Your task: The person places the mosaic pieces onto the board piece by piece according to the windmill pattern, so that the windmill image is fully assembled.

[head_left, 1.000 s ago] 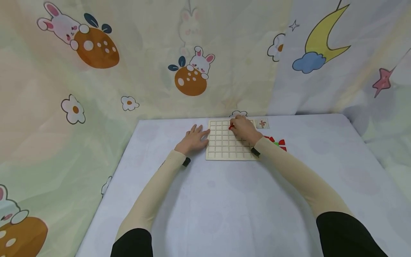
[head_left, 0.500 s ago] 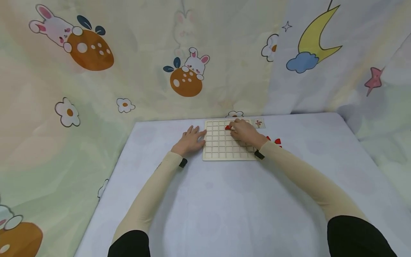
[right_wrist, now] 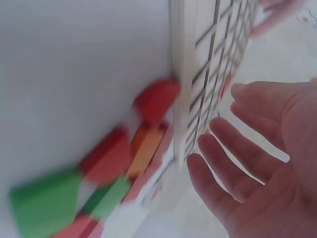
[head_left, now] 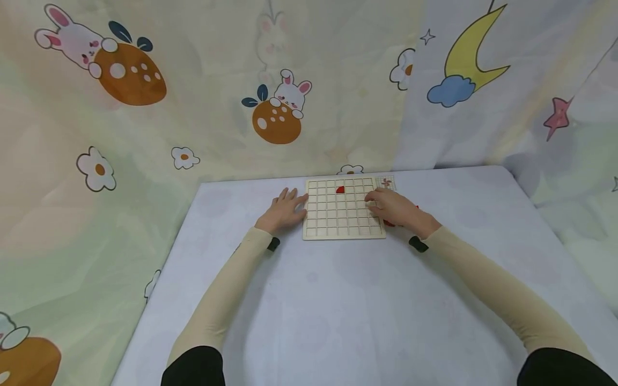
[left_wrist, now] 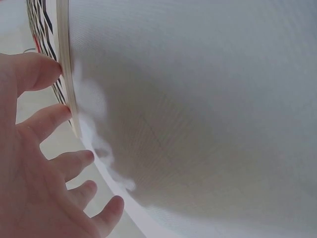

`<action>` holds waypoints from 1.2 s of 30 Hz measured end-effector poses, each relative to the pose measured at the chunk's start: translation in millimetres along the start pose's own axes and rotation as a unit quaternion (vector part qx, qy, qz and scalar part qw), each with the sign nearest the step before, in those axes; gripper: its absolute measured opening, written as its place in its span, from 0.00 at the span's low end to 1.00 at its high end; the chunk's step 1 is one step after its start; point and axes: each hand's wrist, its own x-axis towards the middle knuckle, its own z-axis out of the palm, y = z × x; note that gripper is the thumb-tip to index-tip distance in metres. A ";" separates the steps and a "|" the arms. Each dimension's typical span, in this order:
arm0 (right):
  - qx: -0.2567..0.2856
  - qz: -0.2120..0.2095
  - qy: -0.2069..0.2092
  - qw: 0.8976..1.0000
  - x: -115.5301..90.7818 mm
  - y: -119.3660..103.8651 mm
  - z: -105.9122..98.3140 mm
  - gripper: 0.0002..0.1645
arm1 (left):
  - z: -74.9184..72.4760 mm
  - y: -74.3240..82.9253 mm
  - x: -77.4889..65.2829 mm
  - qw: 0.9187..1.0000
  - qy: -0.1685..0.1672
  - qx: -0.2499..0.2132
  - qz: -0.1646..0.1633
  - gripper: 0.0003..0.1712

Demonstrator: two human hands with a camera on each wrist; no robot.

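A pale wooden grid board (head_left: 344,214) lies at the far side of the table. One red quarter-round piece (head_left: 340,190) sits in a cell of its upper rows. At the board's left edge my left hand (head_left: 282,210) has its fingers spread, and in the left wrist view the thumb and forefinger touch the edge. Over the right side of the board, my right hand (head_left: 398,208) holds nothing, its fingers loosely bent. Red, green and orange blocks lie by the board's right edge; a green block (right_wrist: 47,201) and a red block (right_wrist: 157,101) show in the right wrist view, blurred.
A small pattern card (head_left: 386,182) with a reddish figure lies at the board's upper right corner, partly hidden by the right hand. The white-covered table (head_left: 309,300) meets a printed cloth backdrop (head_left: 207,107) behind the board.
My right hand has let go of the red quarter-round piece and moved right, toward the board's right edge. The piece stays in its cell. My left hand keeps its place at the left edge.
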 end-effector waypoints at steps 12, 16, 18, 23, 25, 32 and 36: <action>0.010 0.046 0.016 0.999 -21.1 31.5 -16.8 0.17 | 0.6 -2.7 0.6 1.000 -0.005 0.001 0.000 0.35; -0.021 0.028 0.015 0.999 -20.4 38.0 -14.7 0.14 | 1.4 -3.8 1.4 1.000 -0.004 -0.002 0.000 0.35; -0.029 0.023 0.015 0.999 -20.1 39.8 -13.1 0.14 | 1.4 -3.9 1.5 1.000 -0.004 -0.004 0.001 0.35; -0.037 0.029 0.021 0.999 -17.5 43.1 -10.3 0.15 | 0.6 -3.6 2.4 1.000 -0.005 -0.003 0.001 0.35; -0.039 0.036 0.022 0.998 -15.6 44.3 -9.5 0.16 | 0.5 -3.4 2.6 1.000 -0.005 -0.003 0.000 0.35; -0.036 0.079 0.015 0.996 -9.5 45.7 -8.5 0.17 | 1.3 -2.1 3.1 1.000 -0.004 0.000 -0.002 0.35; -0.040 0.111 0.015 0.993 -8.0 44.1 -6.8 0.20 | 1.1 -0.9 2.9 1.000 -0.004 0.001 -0.004 0.34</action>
